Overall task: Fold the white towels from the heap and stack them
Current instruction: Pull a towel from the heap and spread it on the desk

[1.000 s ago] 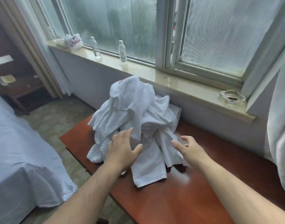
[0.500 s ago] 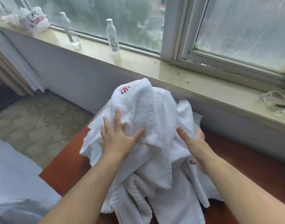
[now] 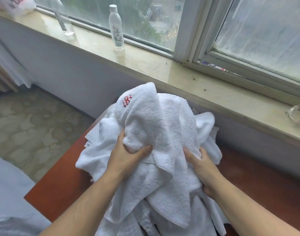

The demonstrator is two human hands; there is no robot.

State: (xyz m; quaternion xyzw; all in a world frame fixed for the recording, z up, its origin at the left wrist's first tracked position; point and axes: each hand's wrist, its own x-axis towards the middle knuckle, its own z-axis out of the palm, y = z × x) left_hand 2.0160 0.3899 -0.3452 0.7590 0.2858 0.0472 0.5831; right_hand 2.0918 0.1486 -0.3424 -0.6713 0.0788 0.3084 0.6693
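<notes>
1. Eyes on the top towel [image 3: 156, 130]: thick white terry with a red emblem [image 3: 127, 100] near its peak. It lies draped over the heap [image 3: 96, 159], dead ahead of the person at twelve o'clock.
2. The left hand [image 3: 127, 155] has a proper fistful, with thumb and fingers curled round a wad of the towel's front face.
3. The right hand [image 3: 202, 166] is at three o'clock from the left, with its thumb over the towel's edge and its fingers buried in cloth. I read that as a grip, though the fingertips are hidden.
4. What matters now is how the towel lies.
   - Its long axis runs twelve to six, with the peak back by the wall and a loose corner hanging toward the person between the forearms.
   - Both hands flank its middle, with the left a touch higher.
   - To my mind the lift must go up and back toward six to peel it free, and the tangled towels underneath may tag along.
5. The heap sits on a glossy reddish-brown table [image 3: 60, 193], with bare wood showing at nine and three. No folded stack is in sight, so I judge it is early going.
6. Round the room:
   - a pale stone windowsill [image 3: 162, 68] at twelve;
   - a clear bottle [image 3: 116, 28] at eleven, and a second bottle [image 3: 63, 19] further left;
   - a white bag [image 3: 14, 4] at ten;
   - a glass ashtray [image 3: 298, 114] at two;
   - a bed corner [image 3: 8, 201] at eight;
   - a patterned floor [image 3: 26, 125] at nine.
</notes>
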